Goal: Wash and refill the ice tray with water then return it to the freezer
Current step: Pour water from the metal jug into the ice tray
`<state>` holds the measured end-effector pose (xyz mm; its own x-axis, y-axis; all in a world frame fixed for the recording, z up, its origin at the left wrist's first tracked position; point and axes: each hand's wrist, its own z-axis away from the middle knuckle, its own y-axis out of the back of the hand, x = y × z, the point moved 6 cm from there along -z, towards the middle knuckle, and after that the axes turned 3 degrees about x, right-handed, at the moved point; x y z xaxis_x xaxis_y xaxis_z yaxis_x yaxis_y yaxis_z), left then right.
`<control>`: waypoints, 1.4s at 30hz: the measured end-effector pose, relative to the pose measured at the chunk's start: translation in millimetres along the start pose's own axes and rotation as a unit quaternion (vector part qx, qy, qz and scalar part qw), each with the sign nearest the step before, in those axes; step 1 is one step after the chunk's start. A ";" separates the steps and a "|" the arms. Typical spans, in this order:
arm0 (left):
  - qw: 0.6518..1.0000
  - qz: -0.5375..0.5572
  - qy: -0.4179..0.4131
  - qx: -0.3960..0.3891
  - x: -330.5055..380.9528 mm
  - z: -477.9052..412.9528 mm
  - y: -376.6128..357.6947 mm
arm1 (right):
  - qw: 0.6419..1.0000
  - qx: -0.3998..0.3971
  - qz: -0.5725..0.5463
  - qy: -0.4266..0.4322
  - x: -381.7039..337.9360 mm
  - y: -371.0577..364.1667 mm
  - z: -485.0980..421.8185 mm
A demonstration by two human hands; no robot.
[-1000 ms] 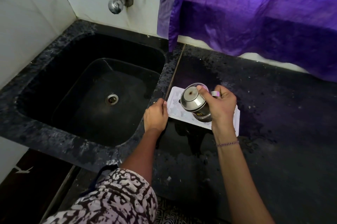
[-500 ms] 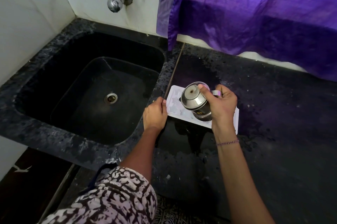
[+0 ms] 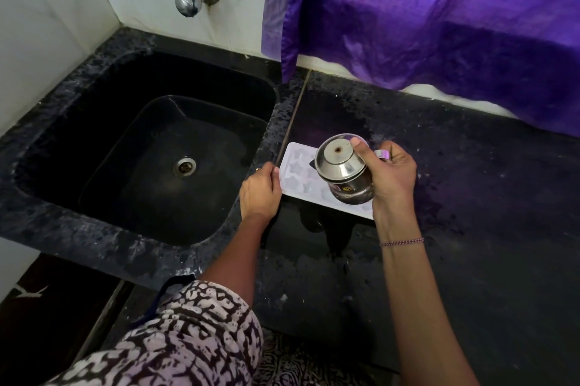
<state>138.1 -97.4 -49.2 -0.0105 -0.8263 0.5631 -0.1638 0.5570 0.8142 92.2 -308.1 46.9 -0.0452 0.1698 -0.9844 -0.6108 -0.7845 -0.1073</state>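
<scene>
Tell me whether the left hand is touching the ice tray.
Touching. In the head view the left hand grips the left end of the ice tray, with no gap between them.

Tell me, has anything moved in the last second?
Hardly anything. The right hand grips the tilted steel cup over the ice tray; the cup seems to have edged slightly rightward along it. Nothing was picked up or let go. The left hand still holds the tray's left end on the counter beside the sink.
</scene>
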 end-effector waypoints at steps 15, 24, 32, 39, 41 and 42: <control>1.000 0.008 0.003 -0.002 -0.2 0.6 -0.7 | 0.998 0.016 0.046 0.042 -9.8 17.2 3.9; 1.000 0.004 0.000 0.003 1.6 1.9 2.1 | 0.995 0.018 0.065 0.068 -13.3 21.3 5.6; 1.000 0.008 0.002 0.002 0.4 2.0 2.8 | 0.998 0.026 0.036 0.049 -11.2 25.5 6.4; 1.000 0.009 0.005 0.002 1.8 1.8 3.3 | 0.999 0.030 -0.030 0.000 -3.8 33.5 2.7; 1.000 0.008 0.005 0.003 2.6 2.5 4.2 | 0.998 0.032 -0.048 -0.007 -3.1 36.7 2.8; 1.000 0.008 0.005 0.003 3.0 2.9 4.5 | 0.998 0.034 -0.053 -0.006 -3.4 38.6 2.5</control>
<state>134.5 -97.6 -44.2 -0.0035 -0.8159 0.5782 -0.1698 0.5702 0.8037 66.7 -337.5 46.5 0.0126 0.2576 -0.9662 -0.6643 -0.7201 -0.2006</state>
